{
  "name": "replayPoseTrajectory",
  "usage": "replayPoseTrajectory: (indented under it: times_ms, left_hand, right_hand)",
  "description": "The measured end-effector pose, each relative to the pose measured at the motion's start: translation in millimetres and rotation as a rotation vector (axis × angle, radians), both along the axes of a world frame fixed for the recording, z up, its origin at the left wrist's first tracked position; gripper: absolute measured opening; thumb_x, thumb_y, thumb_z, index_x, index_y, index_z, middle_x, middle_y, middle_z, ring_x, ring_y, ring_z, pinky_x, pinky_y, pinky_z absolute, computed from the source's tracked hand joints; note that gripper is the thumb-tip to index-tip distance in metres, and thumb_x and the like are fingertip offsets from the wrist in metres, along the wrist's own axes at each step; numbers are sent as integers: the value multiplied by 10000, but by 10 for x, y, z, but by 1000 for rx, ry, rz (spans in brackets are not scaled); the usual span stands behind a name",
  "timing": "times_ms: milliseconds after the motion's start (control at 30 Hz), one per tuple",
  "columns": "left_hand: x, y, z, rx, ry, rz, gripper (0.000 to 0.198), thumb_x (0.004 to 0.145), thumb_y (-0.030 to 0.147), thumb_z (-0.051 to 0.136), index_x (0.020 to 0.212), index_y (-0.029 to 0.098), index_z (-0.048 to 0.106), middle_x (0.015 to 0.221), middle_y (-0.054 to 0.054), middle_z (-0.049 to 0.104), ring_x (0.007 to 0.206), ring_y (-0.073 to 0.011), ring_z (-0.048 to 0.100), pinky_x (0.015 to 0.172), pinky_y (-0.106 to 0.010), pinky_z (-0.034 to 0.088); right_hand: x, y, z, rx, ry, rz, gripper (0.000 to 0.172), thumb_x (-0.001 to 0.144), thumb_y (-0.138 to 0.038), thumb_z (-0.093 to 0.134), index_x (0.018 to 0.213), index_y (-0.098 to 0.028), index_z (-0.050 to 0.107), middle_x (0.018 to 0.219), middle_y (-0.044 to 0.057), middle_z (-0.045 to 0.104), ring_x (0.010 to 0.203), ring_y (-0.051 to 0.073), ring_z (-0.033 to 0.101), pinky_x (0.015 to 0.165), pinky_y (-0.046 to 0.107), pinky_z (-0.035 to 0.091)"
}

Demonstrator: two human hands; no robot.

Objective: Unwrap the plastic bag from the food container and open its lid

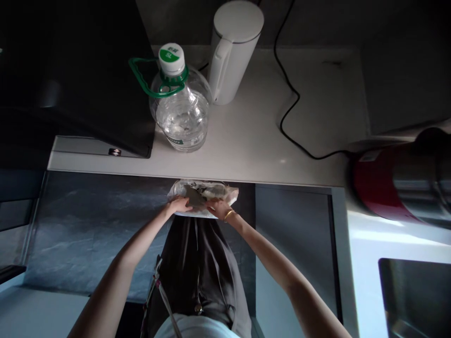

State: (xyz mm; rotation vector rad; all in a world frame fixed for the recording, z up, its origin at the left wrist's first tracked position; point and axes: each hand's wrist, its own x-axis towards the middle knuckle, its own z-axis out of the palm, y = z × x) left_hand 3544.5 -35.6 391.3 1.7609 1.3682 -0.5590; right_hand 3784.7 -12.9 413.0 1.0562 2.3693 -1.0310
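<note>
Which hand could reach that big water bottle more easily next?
Probably the left hand: the water bottle stands on its side of the counter, the right hand lies farther off. Both hold the plastic bag.

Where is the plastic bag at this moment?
In the head view the plastic bag is at centre, held by the left hand and right hand, just off the counter edge, below the water bottle.
</note>
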Motion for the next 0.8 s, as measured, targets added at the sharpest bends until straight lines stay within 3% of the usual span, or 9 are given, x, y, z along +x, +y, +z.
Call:
replayPoseTrajectory:
  times_ms: [167,333,467,567,700,800]
  left_hand:
    - [32,-22,30,52,-6,-33,265,792,418,706,847,161,667,869,-98,716,937,-270,643,910,-356,420]
    - [-33,49,78,105,-67,-53,160,772,348,712,782,191,682,820,-57,714,874,-238,657,861,-338,456]
    - [-191,92,186,241,-69,-11,99,829,231,623,891,205,695,1004,-85,713,1074,-249,614,998,-365,414]
    - [-285,54,222,356,15,74,258,903,117,448,996,183,680,1218,-145,637,1255,-282,507,1093,-436,328]
    - [-246,-99,133,380,125,184,344,924,70,352,1047,158,660,1259,-170,600,1091,-280,615,934,-392,455]
    - [-154,-220,58,358,148,231,358,912,47,349,1059,167,652,1249,-140,608,926,-222,669,814,-319,496]
  right_hand:
    - [-190,-40,-167,-81,-193,10,272,948,-368,567,1010,-141,703,1038,107,707,982,234,661,926,420,500]
    - [-218,118,-143,-60,-240,22,319,931,-375,609,1161,-153,609,1158,70,642,1006,198,643,883,425,548]
    - [-201,259,-7,98,-164,-47,247,969,-210,484,1131,-136,656,1182,116,654,1176,267,545,1033,466,407]
    - [-135,290,75,182,-176,-148,293,921,-164,484,1147,-127,668,1239,185,624,1247,336,463,1039,498,350]
    - [81,190,91,156,-235,-252,397,831,-187,606,1211,-74,633,1249,260,592,1119,388,565,948,518,408]
    - [226,84,38,65,-180,-256,285,860,-203,577,1116,-140,685,1197,175,644,968,289,654,879,401,472]
